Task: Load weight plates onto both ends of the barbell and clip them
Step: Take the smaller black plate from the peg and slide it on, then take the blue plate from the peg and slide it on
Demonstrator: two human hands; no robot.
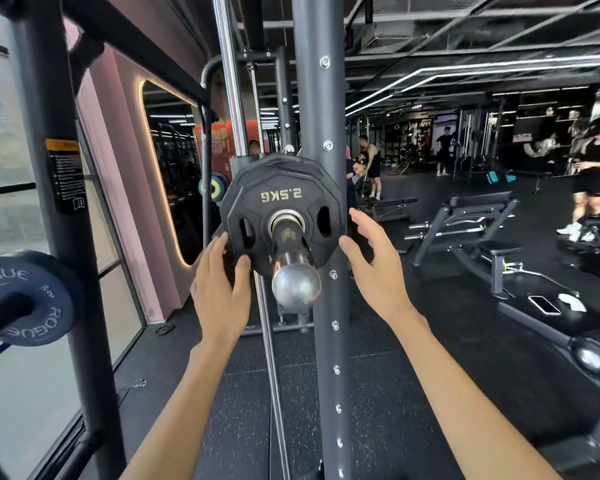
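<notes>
Flanking the 2.5KG plate (pixel 281 202) on the barbell sleeve (pixel 293 268): left hand (pixel 220 289) touches its edge, right hand (pixel 378 268) just beside, fingers released.

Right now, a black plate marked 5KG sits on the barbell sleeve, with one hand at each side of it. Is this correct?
Not quite: the head view shows the plate marked 2.5KG, not 5KG. The rest holds: it sits on the barbell sleeve, with the left hand and the right hand at either side of it.
</notes>
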